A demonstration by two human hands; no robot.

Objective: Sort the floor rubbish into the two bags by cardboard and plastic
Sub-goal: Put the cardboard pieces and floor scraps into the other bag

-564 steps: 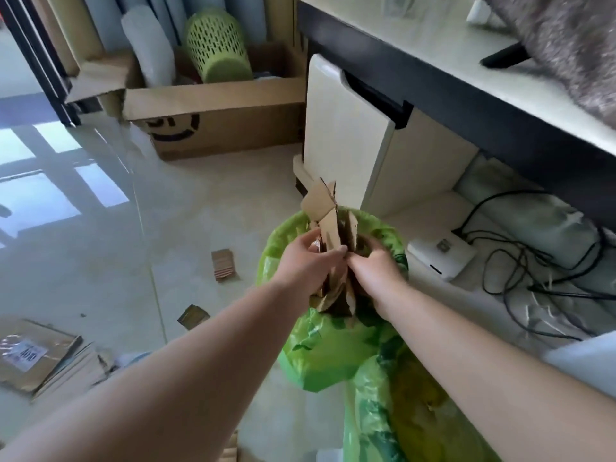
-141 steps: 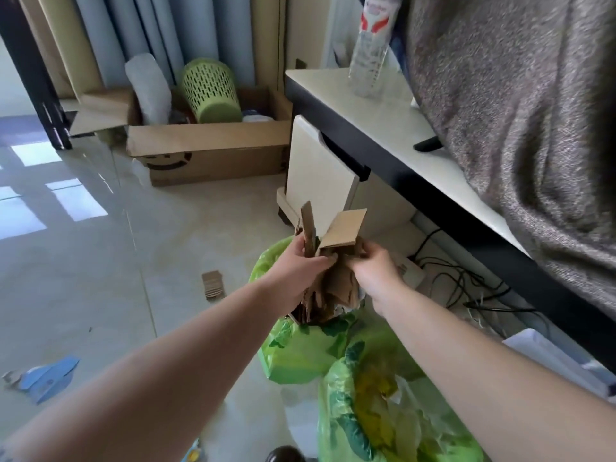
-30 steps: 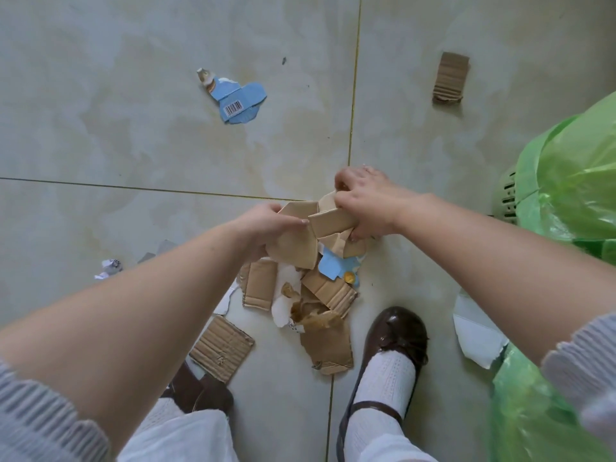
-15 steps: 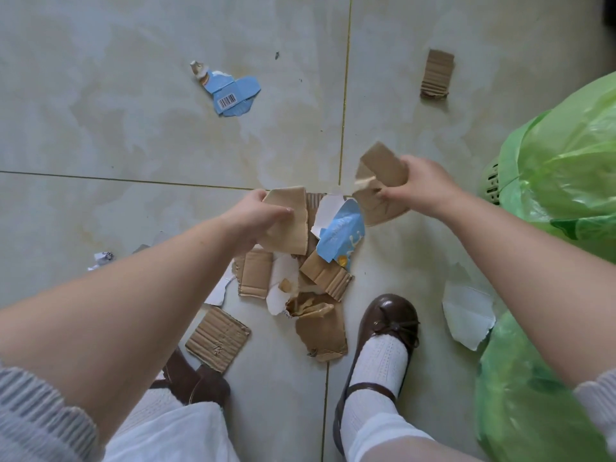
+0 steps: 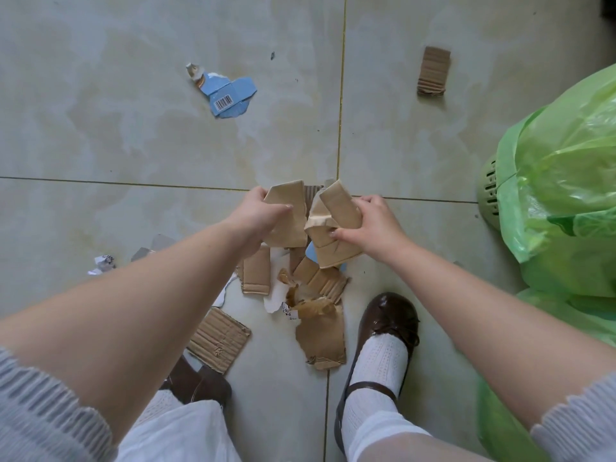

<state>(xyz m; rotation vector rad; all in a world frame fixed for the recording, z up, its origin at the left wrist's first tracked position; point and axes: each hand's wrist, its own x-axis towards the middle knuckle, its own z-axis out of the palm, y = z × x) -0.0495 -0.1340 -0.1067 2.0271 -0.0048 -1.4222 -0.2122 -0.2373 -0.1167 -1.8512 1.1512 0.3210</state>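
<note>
Left hand (image 5: 256, 218): holds a flat cardboard piece (image 5: 288, 218).
Right hand (image 5: 370, 225): grips a folded cardboard bunch (image 5: 333, 225).
Floor pile (image 5: 310, 295): more torn cardboard, right under both hands.
Blue scrap (image 5: 228, 91): far off; maybe paper.
Green bag (image 5: 566, 181): at the right.

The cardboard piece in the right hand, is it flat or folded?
Folded. The cardboard piece in the right hand is bent over itself, with a crease and overlapping flaps showing between the fingers.

green bag (image 5: 566, 181) cut off at the right edge, blue scrap (image 5: 311, 253) mostly hidden under held cardboard (image 5: 336, 225), left shoe (image 5: 200, 385) partly covered by the forearm
</note>
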